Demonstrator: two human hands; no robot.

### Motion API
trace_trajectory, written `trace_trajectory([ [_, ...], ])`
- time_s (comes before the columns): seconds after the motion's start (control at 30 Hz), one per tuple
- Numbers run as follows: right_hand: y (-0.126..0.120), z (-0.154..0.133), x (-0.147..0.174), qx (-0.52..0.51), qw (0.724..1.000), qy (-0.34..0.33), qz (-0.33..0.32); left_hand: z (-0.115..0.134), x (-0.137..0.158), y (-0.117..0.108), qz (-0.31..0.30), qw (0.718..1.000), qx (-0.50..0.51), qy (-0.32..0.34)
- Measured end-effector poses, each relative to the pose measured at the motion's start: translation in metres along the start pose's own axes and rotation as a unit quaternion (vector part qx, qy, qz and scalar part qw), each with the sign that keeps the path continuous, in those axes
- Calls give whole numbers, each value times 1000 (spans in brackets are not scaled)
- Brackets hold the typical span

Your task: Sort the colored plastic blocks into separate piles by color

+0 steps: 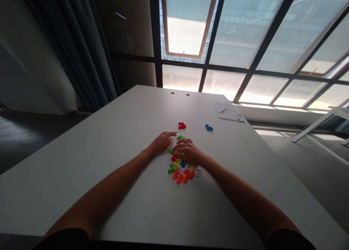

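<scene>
My left hand (pixel 163 141) rests at the left of the small plastic pieces, fingers stretched out toward a light green piece (pixel 180 137); I see nothing in its grasp. My right hand (pixel 191 152) reaches over the far side of a loose pile, its fingers apart and slightly bent. Near its fingertips lies another green piece (pixel 170 150). Partly covered by this hand, the pile has red, yellow, blue and white pieces. Several orange pieces (pixel 186 176) lie at its near side, with a green piece (pixel 171 169) to their left and a whitish piece (pixel 198 172) to the right.
Beyond my hands, a red piece (pixel 181 126) and a blue piece (pixel 209 127) lie apart on the white table (pixel 122 122). Papers (pixel 230 111) with a pen sit near the far right edge. Two round holes show at the far end, before large windows. A dark curtain hangs left.
</scene>
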State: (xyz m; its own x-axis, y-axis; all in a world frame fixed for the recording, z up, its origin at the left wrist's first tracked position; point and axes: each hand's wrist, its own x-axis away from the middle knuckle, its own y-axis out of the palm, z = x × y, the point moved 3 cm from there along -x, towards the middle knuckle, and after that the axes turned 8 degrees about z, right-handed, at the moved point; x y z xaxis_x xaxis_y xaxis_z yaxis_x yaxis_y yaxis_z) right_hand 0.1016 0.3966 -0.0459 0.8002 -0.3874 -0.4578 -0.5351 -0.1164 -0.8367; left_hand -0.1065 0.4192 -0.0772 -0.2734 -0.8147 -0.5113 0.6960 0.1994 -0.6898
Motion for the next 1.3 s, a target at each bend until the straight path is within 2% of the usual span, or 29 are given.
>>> trace_trajectory([
  [0.23,-8,37,11,77,992,80,54,4,0,0,2,1000,-25,3],
  [0.43,-4,49,16,97,990,80,63,7,2,3,-39,996,-77,35],
  [0.57,0,52,17,102,988,89,68,11,3,3,-42,994,-87,59],
  [0.77,-4,60,18,124,967,187,118,18,3,-2,-44,994,-87,58],
  [0.83,-4,60,18,122,965,205,107,21,3,-2,-56,992,-93,71],
  [1.03,1,56,17,117,974,189,50,19,3,2,-65,990,-94,77],
  [1.3,-2,53,16,124,969,203,61,18,2,3,-66,990,-103,67],
])
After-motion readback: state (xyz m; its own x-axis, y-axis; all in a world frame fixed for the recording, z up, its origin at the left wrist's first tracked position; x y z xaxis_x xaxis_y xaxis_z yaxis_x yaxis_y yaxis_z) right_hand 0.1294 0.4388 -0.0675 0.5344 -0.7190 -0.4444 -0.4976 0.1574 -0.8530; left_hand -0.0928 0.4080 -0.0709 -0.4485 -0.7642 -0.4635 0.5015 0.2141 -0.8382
